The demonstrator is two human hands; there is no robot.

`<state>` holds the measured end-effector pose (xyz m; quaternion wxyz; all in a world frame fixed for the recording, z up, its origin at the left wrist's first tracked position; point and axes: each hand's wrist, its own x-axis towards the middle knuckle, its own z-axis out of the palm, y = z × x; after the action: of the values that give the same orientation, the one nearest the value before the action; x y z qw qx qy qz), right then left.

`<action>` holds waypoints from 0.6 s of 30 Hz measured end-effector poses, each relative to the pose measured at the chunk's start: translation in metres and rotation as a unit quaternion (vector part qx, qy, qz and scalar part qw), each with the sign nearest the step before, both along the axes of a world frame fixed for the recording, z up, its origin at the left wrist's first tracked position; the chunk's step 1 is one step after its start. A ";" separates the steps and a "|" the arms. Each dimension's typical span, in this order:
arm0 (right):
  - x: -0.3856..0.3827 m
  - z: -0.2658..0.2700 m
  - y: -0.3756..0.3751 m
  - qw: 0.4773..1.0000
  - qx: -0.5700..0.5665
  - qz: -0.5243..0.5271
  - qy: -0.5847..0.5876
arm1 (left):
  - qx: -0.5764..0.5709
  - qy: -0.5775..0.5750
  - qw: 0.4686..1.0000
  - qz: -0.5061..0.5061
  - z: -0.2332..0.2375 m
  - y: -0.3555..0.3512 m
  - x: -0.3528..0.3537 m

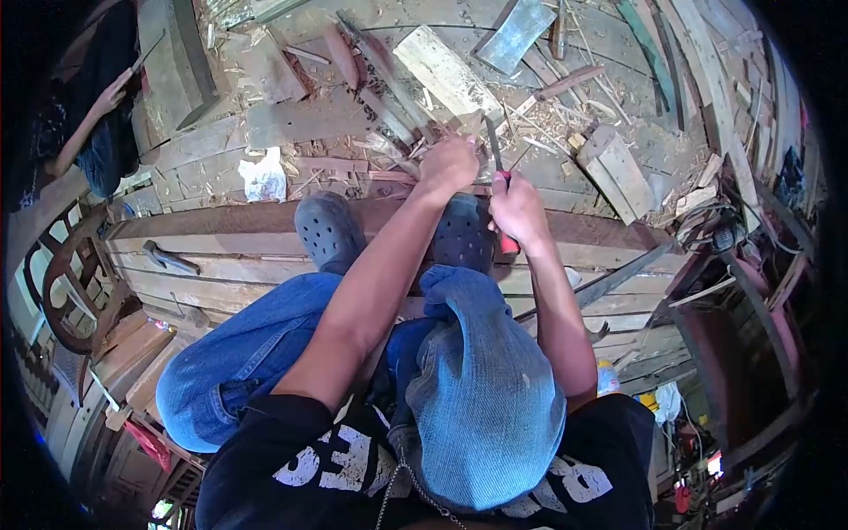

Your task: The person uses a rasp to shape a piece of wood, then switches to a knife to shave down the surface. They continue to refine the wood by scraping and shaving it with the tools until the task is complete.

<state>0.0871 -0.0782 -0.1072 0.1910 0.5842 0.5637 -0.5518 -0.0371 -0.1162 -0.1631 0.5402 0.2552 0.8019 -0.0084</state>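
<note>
My left hand (450,168) is closed, its fingers pinched on a small tan piece of wood (470,124) that shows just past the fingertips. Most of that piece is hidden by the hand. Just to the right, my right hand (518,209) is wrapped round the red handle of a tool with a narrow dark blade (493,140). The blade points away from me, close beside the wood piece. Behind both hands a pale, rough-hewn wood block (442,69) lies on the plank floor, among shavings and chips.
A worn metal blade (517,35) lies at the back, and a wood block (616,172) to the right. A hammer (170,259) rests on the lower planks at left, below a crumpled white bag (263,176). Another person's hand (112,94) holds a thin tool at upper left.
</note>
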 end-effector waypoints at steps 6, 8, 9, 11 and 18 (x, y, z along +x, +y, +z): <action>-0.013 0.017 0.005 1.000 -0.013 0.011 0.008 | 0.018 0.038 0.999 -0.009 0.005 0.005 0.001; -0.013 0.021 0.007 0.999 -0.030 0.012 0.029 | 0.014 0.026 1.000 -0.007 0.005 0.004 0.001; -0.016 0.025 0.008 0.999 -0.032 0.013 0.029 | 0.017 0.021 1.000 -0.011 0.003 0.004 0.000; -0.019 0.031 0.011 0.998 -0.048 0.039 0.019 | 0.020 0.012 1.000 -0.015 0.000 0.003 0.001; -0.026 0.031 0.016 0.997 -0.067 0.043 0.010 | 0.044 0.026 0.997 -0.050 -0.014 -0.002 0.001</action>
<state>0.0614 -0.0622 -0.0764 0.2477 0.5396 0.5518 -0.5856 -0.0364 -0.1184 -0.1770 0.5060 0.3183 0.8016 -0.0072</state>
